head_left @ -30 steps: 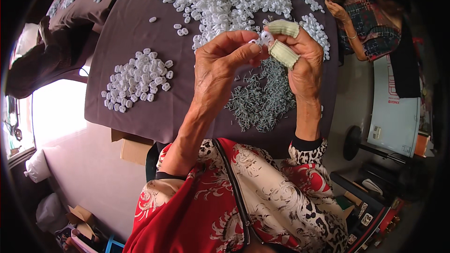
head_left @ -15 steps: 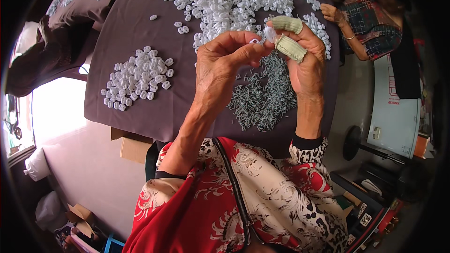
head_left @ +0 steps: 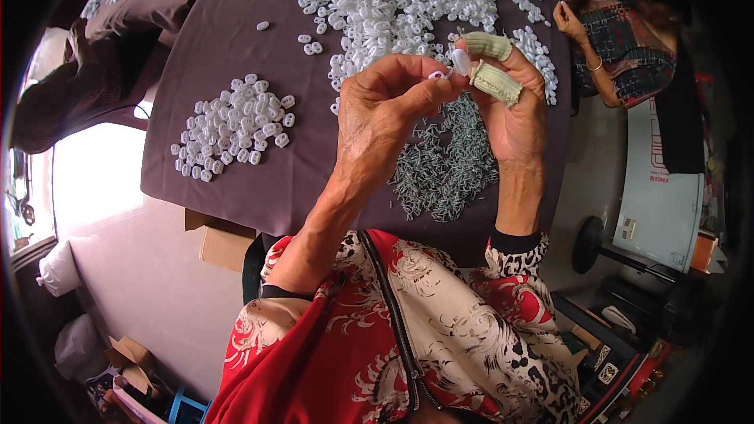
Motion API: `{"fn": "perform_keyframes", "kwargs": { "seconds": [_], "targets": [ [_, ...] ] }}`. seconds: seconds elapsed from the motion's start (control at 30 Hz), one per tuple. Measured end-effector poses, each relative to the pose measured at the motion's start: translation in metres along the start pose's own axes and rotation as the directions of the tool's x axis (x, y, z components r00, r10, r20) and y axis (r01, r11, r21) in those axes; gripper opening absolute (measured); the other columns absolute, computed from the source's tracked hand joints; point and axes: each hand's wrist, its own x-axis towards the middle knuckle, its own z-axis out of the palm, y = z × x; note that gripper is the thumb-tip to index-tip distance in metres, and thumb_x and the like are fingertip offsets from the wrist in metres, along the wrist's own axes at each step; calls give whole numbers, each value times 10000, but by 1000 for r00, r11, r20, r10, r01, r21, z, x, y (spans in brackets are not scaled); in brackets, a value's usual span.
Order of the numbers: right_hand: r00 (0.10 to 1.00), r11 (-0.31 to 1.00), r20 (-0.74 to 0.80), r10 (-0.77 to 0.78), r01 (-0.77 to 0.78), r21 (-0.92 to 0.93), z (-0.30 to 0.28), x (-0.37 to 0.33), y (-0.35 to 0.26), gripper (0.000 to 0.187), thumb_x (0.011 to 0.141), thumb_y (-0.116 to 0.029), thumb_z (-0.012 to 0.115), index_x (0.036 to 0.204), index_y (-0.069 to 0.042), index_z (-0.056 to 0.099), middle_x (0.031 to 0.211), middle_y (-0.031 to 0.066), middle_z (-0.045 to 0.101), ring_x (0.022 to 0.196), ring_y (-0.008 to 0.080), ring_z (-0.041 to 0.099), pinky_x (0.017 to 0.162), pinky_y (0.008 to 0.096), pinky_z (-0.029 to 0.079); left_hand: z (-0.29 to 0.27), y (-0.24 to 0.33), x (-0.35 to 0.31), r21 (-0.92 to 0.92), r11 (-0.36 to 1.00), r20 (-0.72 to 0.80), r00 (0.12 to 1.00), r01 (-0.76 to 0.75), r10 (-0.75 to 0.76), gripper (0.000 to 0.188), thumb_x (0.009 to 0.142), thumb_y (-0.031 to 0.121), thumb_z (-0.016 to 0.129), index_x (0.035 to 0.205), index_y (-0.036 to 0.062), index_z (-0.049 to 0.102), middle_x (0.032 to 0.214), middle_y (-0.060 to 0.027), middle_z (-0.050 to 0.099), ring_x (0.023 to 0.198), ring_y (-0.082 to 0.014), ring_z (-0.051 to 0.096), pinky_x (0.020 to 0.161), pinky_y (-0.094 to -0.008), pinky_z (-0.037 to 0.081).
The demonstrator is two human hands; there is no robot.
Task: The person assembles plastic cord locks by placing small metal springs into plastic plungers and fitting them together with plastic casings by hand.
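My left hand pinches a small white plastic piece between thumb and fingertips. Against it, my right hand grips another white oval plastic piece; the two hands nearly meet over the table. Pale green knitted covers wrap the thumb and a finger of my right hand. Below the hands lies a heap of small grey screws, partly hidden by them. A large pile of white plastic pieces spreads beyond, and a smaller pile of white pieces sits to the left.
A brown cloth-covered table lies under everything, with a few loose white pieces on it. Across the right edge, a co-worker's hands are raised. An open cardboard box stands on the floor at lower left.
Both hands stay together over the screws, with the white oval piece shifting slightly in the right fingers. The co-worker's hands have drawn a little to the right.
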Motion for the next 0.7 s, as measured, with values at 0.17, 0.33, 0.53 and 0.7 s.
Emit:
{"fn": "perform_keyframes", "kwargs": {
  "seconds": [0.17, 0.33, 0.53, 0.7],
  "targets": [
    [999, 999, 12, -30, 30, -41, 0, -1, -4, 260, 795, -54, 506, 1039, 16, 561, 1004, 111, 603, 808, 156, 591, 758, 274, 482, 1, 1, -1, 39, 999, -4, 1000, 24, -24, 114, 754, 80, 642, 811, -12, 607, 717, -38, 614, 624, -68, 515, 587, -194, 418],
    [985, 972, -32, -168, 160, -171, 7, -1, -7, 257, 777, -17, 502, 1020, 13, 581, 955, 91, 616, 773, 137, 585, 714, 251, 466, -3, -3, 1, -67, 998, 48, 999, 22, -19, 145, 756, 84, 648, 854, -17, 614, 767, -56, 630, 620, -76, 521, 608, -205, 434],
    [964, 828, 47, -261, 249, -502, 7, -3, -12, 237, 763, 18, 478, 953, 0, 619, 833, 69, 626, 723, 119, 595, 667, 230, 456, -6, -3, 2, -104, 994, 73, 997, 40, -33, 161, 753, 65, 648, 878, -29, 611, 853, -89, 641, 637, -81, 533, 626, -218, 445],
    [953, 863, 89, -289, 299, -406, 5, 0, -14, 203, 762, 14, 499, 921, 3, 625, 792, 54, 622, 719, 104, 595, 629, 215, 456, -2, -2, 1, -26, 1000, 69, 998, 5, -4, 170, 748, 57, 653, 889, -30, 613, 842, -85, 638, 645, -85, 542, 636, -222, 451]
  ]
}}
